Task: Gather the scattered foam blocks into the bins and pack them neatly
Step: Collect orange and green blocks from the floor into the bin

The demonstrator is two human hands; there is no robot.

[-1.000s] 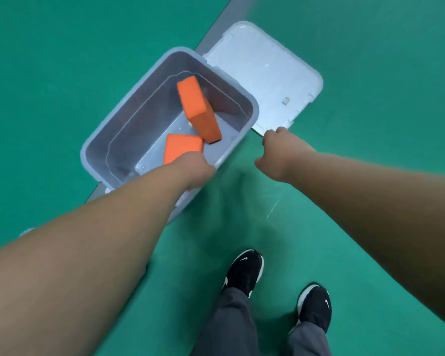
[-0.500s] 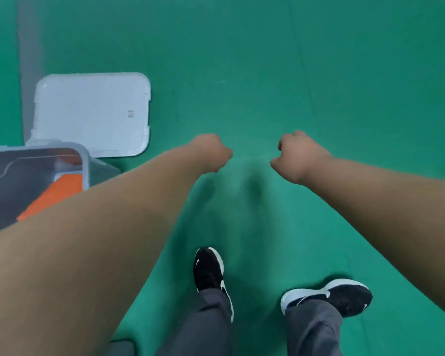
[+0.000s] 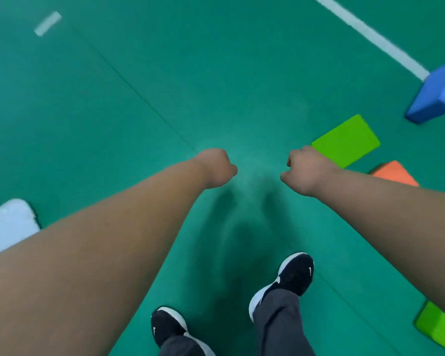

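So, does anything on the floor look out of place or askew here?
Yes. Four blocks lie scattered on the floor at the right, not yet gathered: a blue block, which looks tilted rather than flat, a green block, an orange block partly behind the right forearm, and a second green block at the bottom edge.

Planted on a green floor (image 3: 216,73): black shoes (image 3: 296,276) with white soles, under grey trousers (image 3: 278,317). Crossed at upper right by a white line (image 3: 370,37); marked at upper left with a short white dash (image 3: 48,23).
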